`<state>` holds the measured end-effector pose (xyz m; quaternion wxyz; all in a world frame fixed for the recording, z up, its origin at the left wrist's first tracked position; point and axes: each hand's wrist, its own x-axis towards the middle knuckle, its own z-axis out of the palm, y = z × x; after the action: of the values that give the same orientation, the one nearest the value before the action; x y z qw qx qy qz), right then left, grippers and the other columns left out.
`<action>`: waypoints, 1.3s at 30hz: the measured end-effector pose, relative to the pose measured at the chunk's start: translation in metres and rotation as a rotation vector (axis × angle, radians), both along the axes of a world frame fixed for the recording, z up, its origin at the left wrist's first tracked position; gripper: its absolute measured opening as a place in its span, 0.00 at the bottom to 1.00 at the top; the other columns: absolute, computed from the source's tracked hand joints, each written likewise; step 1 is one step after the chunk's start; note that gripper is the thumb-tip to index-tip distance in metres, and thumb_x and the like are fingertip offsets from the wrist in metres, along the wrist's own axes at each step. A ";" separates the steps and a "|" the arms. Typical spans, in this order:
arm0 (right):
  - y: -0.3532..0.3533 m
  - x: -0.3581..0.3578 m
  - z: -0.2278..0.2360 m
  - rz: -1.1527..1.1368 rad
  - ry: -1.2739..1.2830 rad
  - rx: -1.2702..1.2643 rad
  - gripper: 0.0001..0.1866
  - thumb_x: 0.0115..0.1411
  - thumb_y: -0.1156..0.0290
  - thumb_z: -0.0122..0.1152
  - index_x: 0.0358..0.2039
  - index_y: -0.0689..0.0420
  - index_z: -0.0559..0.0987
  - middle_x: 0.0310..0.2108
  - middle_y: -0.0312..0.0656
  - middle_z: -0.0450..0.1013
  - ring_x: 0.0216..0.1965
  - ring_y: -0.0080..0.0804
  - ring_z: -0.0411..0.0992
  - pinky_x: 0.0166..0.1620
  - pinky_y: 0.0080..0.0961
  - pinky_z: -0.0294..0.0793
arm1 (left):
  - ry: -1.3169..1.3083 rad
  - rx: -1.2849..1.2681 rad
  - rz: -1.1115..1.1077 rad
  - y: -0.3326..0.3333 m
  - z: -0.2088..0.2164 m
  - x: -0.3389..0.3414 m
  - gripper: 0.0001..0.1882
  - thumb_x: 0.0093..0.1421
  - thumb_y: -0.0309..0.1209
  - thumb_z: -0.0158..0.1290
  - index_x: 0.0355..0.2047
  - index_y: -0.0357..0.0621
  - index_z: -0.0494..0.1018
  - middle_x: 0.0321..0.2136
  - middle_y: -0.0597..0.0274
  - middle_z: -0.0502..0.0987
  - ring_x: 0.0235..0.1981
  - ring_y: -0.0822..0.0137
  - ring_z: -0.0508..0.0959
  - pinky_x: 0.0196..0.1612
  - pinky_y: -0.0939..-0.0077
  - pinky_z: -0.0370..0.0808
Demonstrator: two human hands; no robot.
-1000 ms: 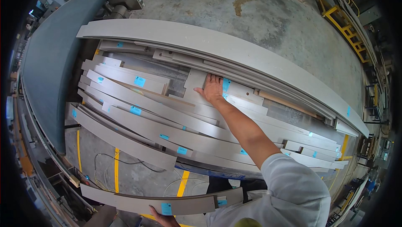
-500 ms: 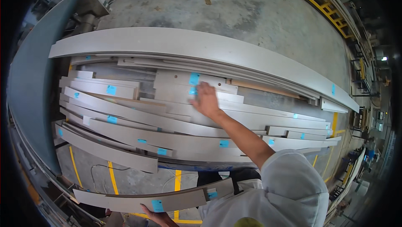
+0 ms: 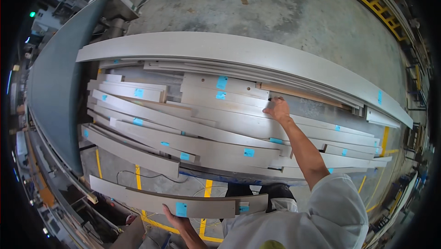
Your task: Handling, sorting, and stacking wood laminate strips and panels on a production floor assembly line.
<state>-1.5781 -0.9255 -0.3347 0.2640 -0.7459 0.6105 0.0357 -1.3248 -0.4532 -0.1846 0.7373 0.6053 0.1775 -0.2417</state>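
Note:
My left hand (image 3: 178, 220) is closed on the lower edge of a pair of long, light grey boards (image 3: 138, 197), held level in front of my body; the nearer one has a blue label. Over the pile my right hand (image 3: 279, 110) bends its thumb and fingers around the right end of a shorter light grey board (image 3: 245, 103). That board lies flat among the others and bears a blue label (image 3: 221, 95). The fingertips at its far corner are partly hidden.
Several labelled boards (image 3: 216, 144) overlap across the worktable. Along its far side runs a stack topped by a very long board (image 3: 239, 47). A dark green-grey curved panel (image 3: 59, 83) stands at the left. Yellow lines (image 3: 138, 178) mark the concrete floor; a yellow rack (image 3: 372, 3) stands at far right.
My right hand has moved right, from the blue labels to the end of the shorter board, and its fingers have bent around it. My left hand keeps its boards. The view has shifted.

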 end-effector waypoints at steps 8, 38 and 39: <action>-0.002 -0.009 0.018 0.215 -0.011 -0.077 0.27 0.43 0.56 0.68 0.40 0.60 0.72 0.38 0.55 0.73 0.39 0.53 0.72 0.42 0.39 0.73 | -0.007 -0.039 0.038 -0.015 0.018 -0.016 0.24 0.61 0.45 0.48 0.51 0.42 0.66 0.46 0.61 0.73 0.46 0.63 0.72 0.51 0.67 0.68; -0.012 0.054 -0.002 0.702 -0.148 -0.270 0.33 0.52 0.64 0.58 0.56 0.64 0.61 0.57 0.55 0.59 0.57 0.50 0.59 0.59 0.36 0.60 | 0.033 0.008 0.058 0.000 -0.001 -0.015 0.25 0.60 0.47 0.48 0.50 0.41 0.66 0.44 0.59 0.73 0.45 0.62 0.73 0.49 0.66 0.69; -0.014 0.076 -0.008 0.698 -0.098 -0.310 0.34 0.51 0.63 0.58 0.56 0.66 0.60 0.58 0.55 0.57 0.59 0.50 0.57 0.61 0.37 0.57 | 0.029 0.028 0.073 0.001 0.000 -0.015 0.25 0.60 0.47 0.48 0.50 0.41 0.67 0.44 0.59 0.73 0.44 0.62 0.73 0.48 0.66 0.70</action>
<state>-1.5024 -0.9393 -0.3424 0.1490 -0.9407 0.3047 -0.0048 -1.3399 -0.4525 -0.1849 0.7345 0.6051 0.2135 -0.2207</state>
